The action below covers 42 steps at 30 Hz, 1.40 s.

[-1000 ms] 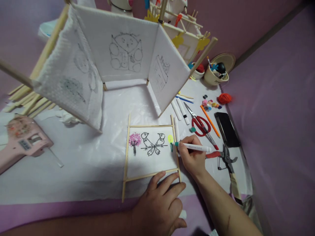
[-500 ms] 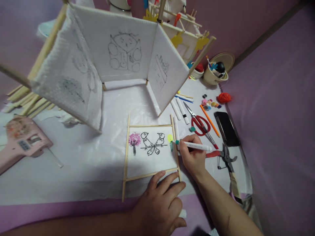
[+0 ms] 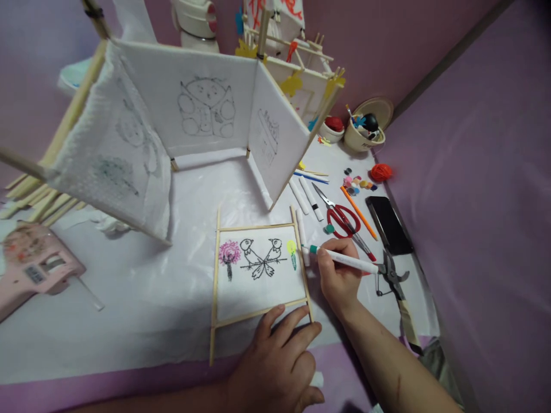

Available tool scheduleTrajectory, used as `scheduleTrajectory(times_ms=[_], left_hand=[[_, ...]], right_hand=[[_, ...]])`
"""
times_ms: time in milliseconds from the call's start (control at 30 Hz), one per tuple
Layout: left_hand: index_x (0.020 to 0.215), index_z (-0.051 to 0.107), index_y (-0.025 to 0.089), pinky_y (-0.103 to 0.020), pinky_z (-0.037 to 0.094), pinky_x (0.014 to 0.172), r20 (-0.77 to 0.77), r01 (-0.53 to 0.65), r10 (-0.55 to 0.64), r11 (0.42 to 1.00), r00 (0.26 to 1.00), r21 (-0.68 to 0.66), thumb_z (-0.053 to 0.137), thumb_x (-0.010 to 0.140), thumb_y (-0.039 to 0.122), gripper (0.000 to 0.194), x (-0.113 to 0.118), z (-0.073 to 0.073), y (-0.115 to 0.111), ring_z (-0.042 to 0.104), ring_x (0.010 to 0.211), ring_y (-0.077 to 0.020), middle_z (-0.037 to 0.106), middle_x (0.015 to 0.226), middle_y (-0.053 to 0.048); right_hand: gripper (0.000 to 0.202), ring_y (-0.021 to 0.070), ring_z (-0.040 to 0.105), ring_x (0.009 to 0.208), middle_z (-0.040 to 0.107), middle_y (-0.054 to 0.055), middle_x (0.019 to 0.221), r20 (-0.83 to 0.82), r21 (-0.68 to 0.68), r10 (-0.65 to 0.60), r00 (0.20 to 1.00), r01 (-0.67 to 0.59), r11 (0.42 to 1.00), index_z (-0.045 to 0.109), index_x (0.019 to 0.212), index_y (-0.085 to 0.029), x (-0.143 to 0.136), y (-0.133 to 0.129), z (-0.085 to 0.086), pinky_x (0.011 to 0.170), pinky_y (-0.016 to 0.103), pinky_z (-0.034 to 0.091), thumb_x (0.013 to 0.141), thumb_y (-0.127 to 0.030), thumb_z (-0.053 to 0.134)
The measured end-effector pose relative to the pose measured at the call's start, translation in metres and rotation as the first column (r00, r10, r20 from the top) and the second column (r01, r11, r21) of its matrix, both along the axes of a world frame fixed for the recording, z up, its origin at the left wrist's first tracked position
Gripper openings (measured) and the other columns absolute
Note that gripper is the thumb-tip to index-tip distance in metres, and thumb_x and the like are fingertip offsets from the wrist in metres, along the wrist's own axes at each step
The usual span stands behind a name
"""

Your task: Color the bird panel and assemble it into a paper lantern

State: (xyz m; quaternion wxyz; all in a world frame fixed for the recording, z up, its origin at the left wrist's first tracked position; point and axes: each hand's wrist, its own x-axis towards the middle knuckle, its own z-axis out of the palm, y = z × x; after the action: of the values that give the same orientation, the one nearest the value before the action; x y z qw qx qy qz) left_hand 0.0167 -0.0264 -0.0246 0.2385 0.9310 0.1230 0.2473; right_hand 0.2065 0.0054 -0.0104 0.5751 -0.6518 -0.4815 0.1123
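Note:
My right hand [image 3: 341,275] is closed around a white marker [image 3: 350,261] with a green end. Its tip is over the right stick of a small wooden-framed panel [image 3: 253,301], just beside the drawing. On the white panel are two outlined birds on a branch, a pink tree at the left and a yellow and green plant at the right. With fingers spread, my left hand [image 3: 279,355] rests at the panel's lower right edge. A white capped object partly shows under that hand; I cannot make out its kind.
Behind stands a folding screen [image 3: 210,63] with drawings. At left lie a pink glue gun [image 3: 38,267] and wooden sticks [image 3: 41,198]. To the right are red scissors [image 3: 342,221], an orange pen [image 3: 359,212], a phone [image 3: 390,225], pruning shears [image 3: 400,298] and red yarn [image 3: 381,172].
The marker tip has lifted away from the green stem and moved right, off the drawing. The view has shifted slightly; my left hand stays at the panel's edge.

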Motion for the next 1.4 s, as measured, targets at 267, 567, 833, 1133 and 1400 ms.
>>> scheduleTrajectory(times_ms=[267,567,833,1133,1400], left_hand=[[0.076,0.060,0.019,-0.044,0.007,0.117,0.009,0.001,-0.002,0.998,1.000,0.070,0.062,0.090,0.058,0.041,0.0020,-0.0091,-0.0011,0.041,0.134,-0.0274,0.065,0.131,-0.003],[0.076,0.060,0.019,-0.042,0.008,0.118,0.023,-0.011,0.010,0.998,1.000,0.066,0.063,0.090,0.058,0.041,0.0026,-0.0048,0.0002,0.043,0.133,-0.0270,0.065,0.130,-0.002],[0.076,0.059,0.019,-0.042,0.009,0.118,0.020,-0.021,0.020,0.999,1.000,0.039,0.063,0.090,0.058,0.041,0.0020,-0.0037,-0.0015,0.043,0.133,-0.0261,0.065,0.130,-0.002],[0.079,0.060,0.019,-0.044,0.008,0.117,-0.015,0.005,-0.005,1.000,1.000,0.020,0.061,0.092,0.057,0.039,0.0004,-0.0043,-0.0013,0.040,0.137,-0.0271,0.063,0.134,-0.002],[0.078,0.060,0.019,-0.043,0.007,0.118,-0.008,0.009,-0.009,1.000,1.000,0.025,0.063,0.090,0.058,0.041,0.0009,-0.0038,-0.0003,0.040,0.137,-0.0276,0.063,0.133,-0.003]], right_hand=[[0.006,0.0107,0.049,0.055,0.055,-0.003,0.069,-0.048,-0.104,0.106,0.993,-0.111,0.988,0.056,0.084,-0.021,0.0004,-0.0031,0.0005,0.050,0.024,0.042,0.087,-0.021,0.061],[0.014,0.0094,0.047,0.050,0.052,-0.005,0.060,-0.027,-0.168,0.107,0.994,-0.110,0.980,0.053,0.074,-0.021,-0.0013,0.0003,0.0039,0.048,0.023,0.038,0.086,-0.021,0.060],[0.014,0.0091,0.045,0.050,0.051,-0.005,0.058,-0.010,-0.194,0.125,0.992,-0.125,0.973,0.054,0.074,-0.021,-0.0012,0.0010,0.0042,0.047,0.023,0.037,0.085,-0.022,0.062],[0.014,0.0085,0.045,0.049,0.052,-0.005,0.058,-0.014,-0.208,0.120,0.993,-0.120,0.971,0.053,0.073,-0.020,-0.0027,0.0021,0.0045,0.047,0.022,0.038,0.084,-0.022,0.062],[0.014,0.0091,0.046,0.050,0.051,-0.005,0.059,-0.016,-0.165,0.096,0.995,-0.097,0.982,0.051,0.073,-0.021,-0.0006,0.0001,0.0016,0.048,0.024,0.038,0.083,-0.019,0.060]])
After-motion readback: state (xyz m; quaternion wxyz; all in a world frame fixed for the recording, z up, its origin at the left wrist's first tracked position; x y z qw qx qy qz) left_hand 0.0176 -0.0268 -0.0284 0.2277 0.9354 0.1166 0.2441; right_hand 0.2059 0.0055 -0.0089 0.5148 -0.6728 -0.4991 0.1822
